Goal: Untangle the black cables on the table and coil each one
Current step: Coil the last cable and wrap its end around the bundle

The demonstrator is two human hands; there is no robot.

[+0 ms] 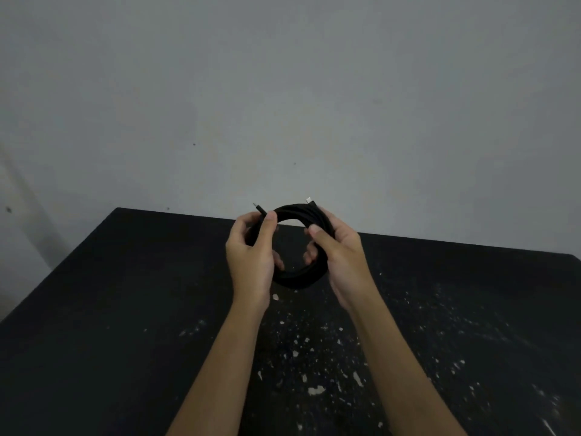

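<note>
Coiled black cable point(295, 276) between hands point(251, 256)

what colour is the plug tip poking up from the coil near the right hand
The plug tip is whitish, on a black coil; head view.

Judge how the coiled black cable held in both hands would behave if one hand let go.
Probably floppy: the coil seems to keep its ring because the left hand and right hand grip opposite sides. A plug end sticks out untucked, so loops would likely spring open. It looks light, held easily above the table.
</note>
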